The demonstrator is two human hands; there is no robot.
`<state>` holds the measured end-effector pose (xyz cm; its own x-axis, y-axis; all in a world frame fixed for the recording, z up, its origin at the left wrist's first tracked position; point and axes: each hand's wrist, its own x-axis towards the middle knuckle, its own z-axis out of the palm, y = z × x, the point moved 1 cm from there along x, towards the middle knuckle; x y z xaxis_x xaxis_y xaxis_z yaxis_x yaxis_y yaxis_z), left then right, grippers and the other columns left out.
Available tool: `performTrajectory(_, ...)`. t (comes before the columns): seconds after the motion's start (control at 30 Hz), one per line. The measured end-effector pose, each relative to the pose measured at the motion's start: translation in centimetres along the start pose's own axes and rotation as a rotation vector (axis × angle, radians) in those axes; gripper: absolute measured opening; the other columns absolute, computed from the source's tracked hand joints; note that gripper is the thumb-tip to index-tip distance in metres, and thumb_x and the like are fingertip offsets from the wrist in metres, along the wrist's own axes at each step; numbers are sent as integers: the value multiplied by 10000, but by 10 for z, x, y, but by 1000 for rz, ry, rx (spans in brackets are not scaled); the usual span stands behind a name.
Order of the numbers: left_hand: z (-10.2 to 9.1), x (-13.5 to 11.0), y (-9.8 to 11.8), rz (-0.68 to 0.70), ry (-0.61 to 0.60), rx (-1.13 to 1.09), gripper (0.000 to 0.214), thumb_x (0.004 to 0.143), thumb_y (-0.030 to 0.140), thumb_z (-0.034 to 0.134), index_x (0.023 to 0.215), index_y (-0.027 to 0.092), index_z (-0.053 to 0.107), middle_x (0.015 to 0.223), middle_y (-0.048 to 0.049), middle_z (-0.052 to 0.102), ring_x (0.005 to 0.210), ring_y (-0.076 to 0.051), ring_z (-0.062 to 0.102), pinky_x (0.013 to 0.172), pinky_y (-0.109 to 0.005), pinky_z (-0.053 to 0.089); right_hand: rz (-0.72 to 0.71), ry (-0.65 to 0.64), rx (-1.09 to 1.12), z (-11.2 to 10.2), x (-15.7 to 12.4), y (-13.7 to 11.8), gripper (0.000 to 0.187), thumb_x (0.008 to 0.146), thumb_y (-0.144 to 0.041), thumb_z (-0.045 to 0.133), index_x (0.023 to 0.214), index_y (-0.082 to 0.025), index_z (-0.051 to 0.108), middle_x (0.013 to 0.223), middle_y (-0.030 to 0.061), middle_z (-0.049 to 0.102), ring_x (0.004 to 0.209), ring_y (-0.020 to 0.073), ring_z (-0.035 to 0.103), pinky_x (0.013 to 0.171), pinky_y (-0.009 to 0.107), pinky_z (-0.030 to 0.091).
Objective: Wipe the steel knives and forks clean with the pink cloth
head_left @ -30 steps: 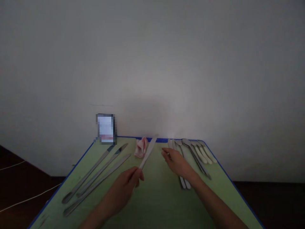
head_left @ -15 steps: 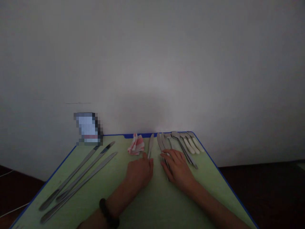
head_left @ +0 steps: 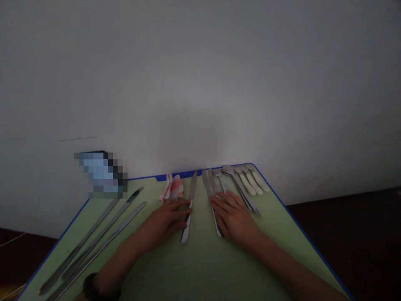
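A table knife (head_left: pixel 191 196) lies lengthwise near the middle of the green tabletop. My left hand (head_left: pixel 166 217) reaches in from its left side, fingers stretched out and their tips touching the handle. Just beyond those fingers is a crumpled pink-and-white cloth (head_left: pixel 172 187). My right hand (head_left: pixel 233 213) rests flat, fingers extended, over the handles of two more table knives (head_left: pixel 206 183) lying side by side. A smaller piece of metal cutlery (head_left: pixel 222 179), partly covered by that hand, lies right of them.
Spoons (head_left: pixel 239 186) and several white-handled forks (head_left: pixel 250 184) lie at the right. Three long knives (head_left: pixel 105 240) slant across the left side. A blurred phone-like device (head_left: pixel 102 173) leans on the wall at the back left. The green table (head_left: pixel 194 271) has a blue edge.
My left hand has opened out and shifted left, uncovering the middle knife's handle. My right hand stays over the knives. The camera view has tilted slightly.
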<state>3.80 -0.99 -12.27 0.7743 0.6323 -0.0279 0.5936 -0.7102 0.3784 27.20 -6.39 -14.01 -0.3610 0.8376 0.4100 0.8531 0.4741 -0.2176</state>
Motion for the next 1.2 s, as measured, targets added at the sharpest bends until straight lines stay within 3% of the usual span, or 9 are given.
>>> performTrajectory(0.2,27,7,26,-55,102,110,456,899,397,495,1344,305,455,1420,-60,429,1252,-287,406,1031,-509,346,6,-82,-7,0,1,1,377,863,-187,430,1194,-150,607,1268,58,602,1204,249,489,1089,505,299)
performTrajectory(0.4,40,21,28,-66,162,158,648,916,486,389,1449,145,247,1492,-114,316,1355,-285,267,1091,-493,249,16,-117,-48,5,1,2,446,821,-157,443,1252,-129,556,1301,93,572,1228,250,472,1097,521,282)
performTrajectory(0.67,44,38,31,-130,169,186,624,927,501,331,1423,124,303,1494,-116,313,1381,-285,219,1091,-506,212,25,-122,-82,8,1,1,475,819,-153,410,1276,-87,523,1354,141,511,1293,263,406,1113,551,208)
performTrajectory(0.87,43,40,30,-104,158,164,603,936,483,320,1441,157,275,1493,-99,320,1383,-284,214,1084,-510,215,57,-88,-123,10,0,2,427,840,-154,422,1241,-109,562,1312,128,556,1317,281,371,1118,568,151)
performTrajectory(1.03,45,40,31,-122,179,162,610,926,486,337,1421,131,310,1477,-112,348,1375,-292,234,1088,-514,217,27,-104,-113,10,2,2,435,841,-147,399,1245,-106,557,1313,127,554,1300,271,397,1115,560,170)
performTrajectory(1.2,45,41,31,-140,160,167,622,931,495,316,1423,114,304,1491,-104,324,1377,-282,234,1094,-513,208,84,-96,-115,10,5,-1,420,844,-179,410,1220,-103,580,1300,113,569,1269,291,424,1110,559,178)
